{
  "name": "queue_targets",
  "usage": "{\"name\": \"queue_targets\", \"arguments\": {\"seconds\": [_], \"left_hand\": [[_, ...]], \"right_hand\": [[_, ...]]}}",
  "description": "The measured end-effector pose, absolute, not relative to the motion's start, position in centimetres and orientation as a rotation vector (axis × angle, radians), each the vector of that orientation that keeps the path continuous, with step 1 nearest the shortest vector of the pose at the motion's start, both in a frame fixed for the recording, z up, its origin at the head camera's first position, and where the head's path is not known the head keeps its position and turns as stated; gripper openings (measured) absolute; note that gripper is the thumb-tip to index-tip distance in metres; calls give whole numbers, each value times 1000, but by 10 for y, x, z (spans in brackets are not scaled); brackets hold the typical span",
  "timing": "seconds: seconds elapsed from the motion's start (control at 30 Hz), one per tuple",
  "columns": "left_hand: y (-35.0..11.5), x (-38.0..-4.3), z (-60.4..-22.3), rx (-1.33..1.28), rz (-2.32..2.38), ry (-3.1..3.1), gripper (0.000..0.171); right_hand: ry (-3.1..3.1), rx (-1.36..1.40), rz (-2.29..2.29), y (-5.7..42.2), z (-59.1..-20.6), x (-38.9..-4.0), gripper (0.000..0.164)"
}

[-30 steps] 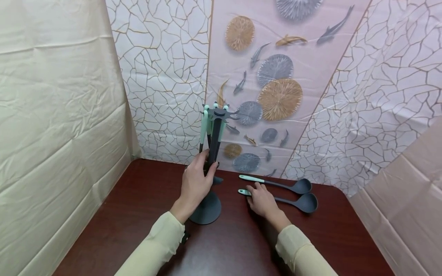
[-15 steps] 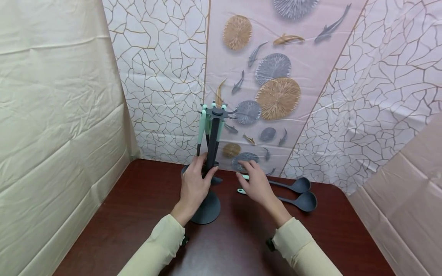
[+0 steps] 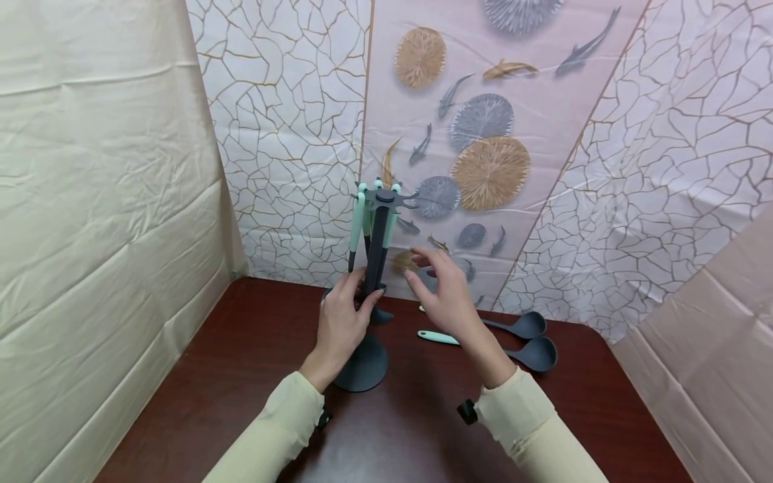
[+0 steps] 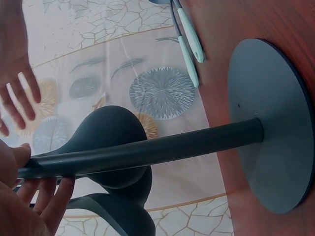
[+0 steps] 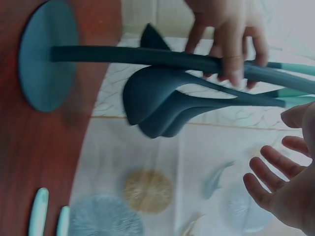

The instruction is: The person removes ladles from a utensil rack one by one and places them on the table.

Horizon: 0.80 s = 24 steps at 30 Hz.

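Observation:
A dark grey utensil stand (image 3: 376,245) rises from a round base (image 3: 367,369) on the table. Behind its post hang several utensils with mint-green handles (image 3: 357,228); their dark heads (image 5: 147,93) show in the right wrist view. My left hand (image 3: 343,320) grips the post around its middle, thumb on one side and fingers on the other. To the right of the stand, my right hand (image 3: 448,298) is raised with relaxed, spread fingers and holds nothing. Below it lie two ladles, the nearer ladle (image 3: 539,354) and the farther ladle (image 3: 529,325), partly hidden by my right wrist.
The dark red-brown table (image 3: 253,389) ends at a patterned cloth backdrop (image 3: 290,147) close behind the stand and ladles. A cream cloth (image 3: 115,201) hangs on the left, and another pale cloth (image 3: 706,349) on the right.
My right hand has lifted off the nearer ladle's handle and moved up and away, fingers opening. The ladles stay on the table. My left hand keeps its grip on the post.

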<state>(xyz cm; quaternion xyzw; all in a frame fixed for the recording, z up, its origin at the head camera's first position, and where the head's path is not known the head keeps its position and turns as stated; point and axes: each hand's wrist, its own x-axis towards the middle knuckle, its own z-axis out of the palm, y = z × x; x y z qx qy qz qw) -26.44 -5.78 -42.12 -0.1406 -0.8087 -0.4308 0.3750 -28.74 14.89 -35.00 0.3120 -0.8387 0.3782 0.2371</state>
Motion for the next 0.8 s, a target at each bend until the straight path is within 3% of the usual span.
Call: {"name": "queue_targets", "arguments": {"seconds": [0.8], "left_hand": [[-54,-262,-423,-336,-942,-2114,39]], "right_hand": [[-2133,850,1072,146,-294,-282,44]]}}
